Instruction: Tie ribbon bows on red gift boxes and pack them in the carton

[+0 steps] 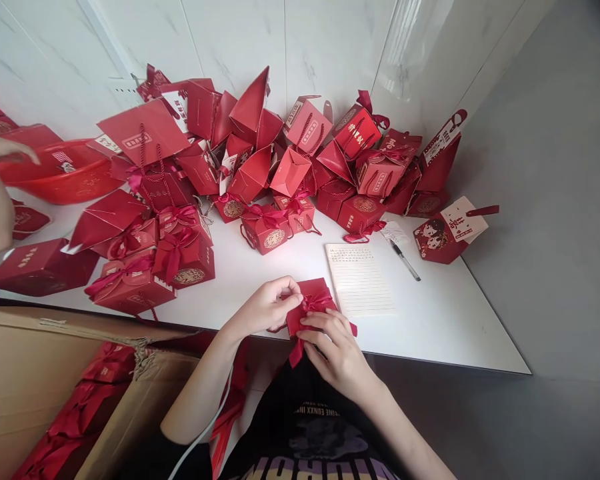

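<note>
A small red gift box (313, 288) with a dark-pink satin ribbon bow (317, 301) on top sits at the table's front edge, right in front of me. My left hand (267, 308) comes in from the left side, thumb and forefinger pinched at the bow's left loop. From the right, my right hand (337, 347) curves round the near side of the box, its bent fingers pressing on the top and the ribbon; its thumb is hidden. One ribbon tail hangs below the fingertips over the table edge.
Many red gift boxes (273, 240) and bags are heaped along the wall. A lined notepad (363, 280) and a pen (405, 260) lie to the right. Far left, another person's hand (10, 150) is near a red basin (80, 187). Below stands a cardboard carton (175, 380) holding more boxes.
</note>
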Demonstrator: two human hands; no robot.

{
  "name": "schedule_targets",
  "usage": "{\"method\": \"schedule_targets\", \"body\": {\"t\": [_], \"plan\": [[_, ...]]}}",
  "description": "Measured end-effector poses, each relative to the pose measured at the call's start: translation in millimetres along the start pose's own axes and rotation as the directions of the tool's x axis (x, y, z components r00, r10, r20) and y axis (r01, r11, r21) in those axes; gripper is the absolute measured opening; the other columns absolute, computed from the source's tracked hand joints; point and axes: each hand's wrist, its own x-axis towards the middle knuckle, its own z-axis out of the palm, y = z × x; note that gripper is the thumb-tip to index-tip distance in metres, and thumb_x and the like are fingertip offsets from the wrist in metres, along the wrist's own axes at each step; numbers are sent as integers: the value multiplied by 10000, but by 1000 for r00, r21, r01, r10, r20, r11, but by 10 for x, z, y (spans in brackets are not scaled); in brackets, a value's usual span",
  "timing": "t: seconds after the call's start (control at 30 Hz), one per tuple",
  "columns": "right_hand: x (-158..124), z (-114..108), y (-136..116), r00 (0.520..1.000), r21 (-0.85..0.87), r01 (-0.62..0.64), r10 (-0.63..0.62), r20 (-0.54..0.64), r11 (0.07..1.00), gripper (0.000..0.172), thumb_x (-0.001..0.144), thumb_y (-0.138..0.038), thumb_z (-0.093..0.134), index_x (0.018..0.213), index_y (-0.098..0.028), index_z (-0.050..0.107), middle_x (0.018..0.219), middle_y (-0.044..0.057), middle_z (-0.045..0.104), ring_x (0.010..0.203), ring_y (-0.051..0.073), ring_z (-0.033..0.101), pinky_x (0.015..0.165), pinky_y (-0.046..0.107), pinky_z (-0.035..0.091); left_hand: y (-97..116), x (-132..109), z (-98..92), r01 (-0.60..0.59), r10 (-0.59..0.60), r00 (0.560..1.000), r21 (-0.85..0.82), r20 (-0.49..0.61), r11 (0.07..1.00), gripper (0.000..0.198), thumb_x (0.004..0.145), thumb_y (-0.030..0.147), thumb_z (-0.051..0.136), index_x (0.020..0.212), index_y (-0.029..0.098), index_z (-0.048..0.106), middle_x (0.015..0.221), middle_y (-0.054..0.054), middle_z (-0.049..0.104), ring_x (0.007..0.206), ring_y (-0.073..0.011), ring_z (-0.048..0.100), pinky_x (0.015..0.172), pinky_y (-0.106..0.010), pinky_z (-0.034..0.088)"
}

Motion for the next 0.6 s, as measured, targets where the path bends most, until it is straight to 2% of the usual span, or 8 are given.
{"method": "schedule_targets", "body": {"t": [0.1,0.3,0.37,0.47,0.6], "plan": [[-4,9,13,1000,19,-13,13,-1,1000,178,880,-95,516,1029,-178,570,1042,87,635,1033,193,576,937,414,422,-33,37,4,-8,10,1000,-72,25,997,173,836,348,476,771,194,431,314,125,345,262,-51,280,331,-162,239],[2,10,21,999,24,-28,29,-29,999,170,887,-102,502,1017,-186,573,1026,84,640,1022,187,579,908,391,431,-95,34,5,-14,14,1000,-133,1,991,193,842,364,497,778,188,453,325,125,358,264,-40,294,346,-153,252],[4,13,15,999,30,-31,32,-29,999,172,884,-94,501,1010,-186,573,1025,80,641,1017,181,581,908,384,427,-94,37,13,-5,4,1000,-164,-2,986,206,828,378,527,791,185,466,403,114,416,263,-23,289,331,-153,243],[4,22,12,999,33,-36,37,-28,999,176,879,-84,503,1008,-184,570,1034,79,638,1017,179,580,916,382,415,-82,43,39,2,0,1000,-234,10,972,252,811,416,555,862,179,485,658,60,532,280,16,295,305,-151,191],[-1,33,17,999,32,-37,38,-31,999,177,880,-84,495,1005,-187,565,1022,81,637,1010,183,580,905,385,410,-78,37,82,17,-13,1000,-266,15,964,291,822,444,546,948,194,465,802,42,516,308,40,307,313,-141,199]]}}
